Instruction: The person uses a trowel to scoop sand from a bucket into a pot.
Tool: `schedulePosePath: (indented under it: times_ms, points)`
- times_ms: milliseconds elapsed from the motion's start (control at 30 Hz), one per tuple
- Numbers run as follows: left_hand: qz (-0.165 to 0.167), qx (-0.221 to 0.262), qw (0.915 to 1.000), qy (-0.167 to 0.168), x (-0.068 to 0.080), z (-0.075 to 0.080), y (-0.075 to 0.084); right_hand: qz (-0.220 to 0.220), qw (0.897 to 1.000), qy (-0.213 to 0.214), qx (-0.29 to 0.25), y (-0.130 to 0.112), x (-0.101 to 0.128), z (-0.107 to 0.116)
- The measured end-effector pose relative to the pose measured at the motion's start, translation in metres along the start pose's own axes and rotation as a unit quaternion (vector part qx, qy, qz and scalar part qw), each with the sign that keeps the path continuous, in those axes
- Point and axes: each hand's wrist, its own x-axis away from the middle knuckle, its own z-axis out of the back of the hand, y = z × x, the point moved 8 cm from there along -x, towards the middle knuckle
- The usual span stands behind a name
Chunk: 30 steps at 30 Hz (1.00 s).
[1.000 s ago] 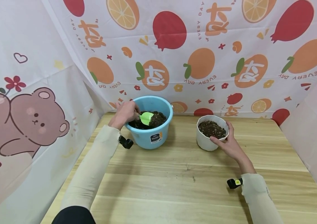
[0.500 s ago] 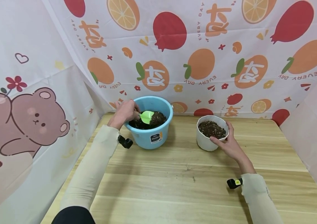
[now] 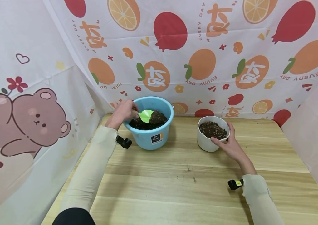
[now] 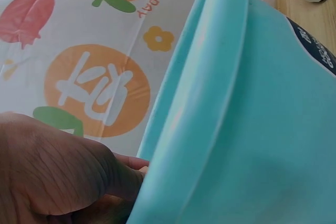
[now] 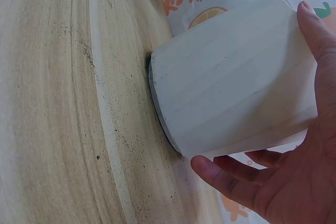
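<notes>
A blue bucket [image 3: 151,137] of dark soil stands at the back left of the wooden table [image 3: 175,187]. My left hand [image 3: 123,113] grips the handle of a small green trowel [image 3: 146,116], whose blade lies on the soil inside the bucket. The left wrist view shows the bucket's outer wall [image 4: 252,129] with my left hand [image 4: 58,177] behind its rim. A white pot [image 3: 207,144] filled with soil stands to the right. My right hand [image 3: 230,144] holds its side, thumb and fingers curled round the pot's wall [image 5: 231,87].
Fruit-print cloth walls [image 3: 203,56] close off the back and right. A bear-print cloth [image 3: 29,118] hangs on the left. Small dark crumbs [image 3: 193,179] lie mid-table. A black wrist camera [image 3: 123,142] sits beside the bucket.
The trowel blade has risen slightly and shifted left within the bucket as my left hand lifted. The right hand and pot have stayed still.
</notes>
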Motion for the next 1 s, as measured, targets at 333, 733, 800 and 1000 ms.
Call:
schedulePosePath:
  times_ms: [333,733,800,1000]
  points:
    - [-0.001,0.009,0.9999,0.005,0.001,0.008,-0.002,0.013,1.0,0.015,0.009,0.022,-0.012,-0.001]
    - [-0.002,0.032,0.9994,0.011,0.003,0.016,-0.001,0.013,1.0,0.013,0.006,0.021,-0.01,0.0]
    - [0.0,0.034,0.9993,0.013,0.003,0.018,-0.002,0.014,1.0,0.012,0.003,0.02,-0.01,0.0]
    - [0.002,0.04,0.999,0.019,0.003,0.024,-0.001,0.017,1.0,0.012,-0.002,0.018,-0.01,0.0]
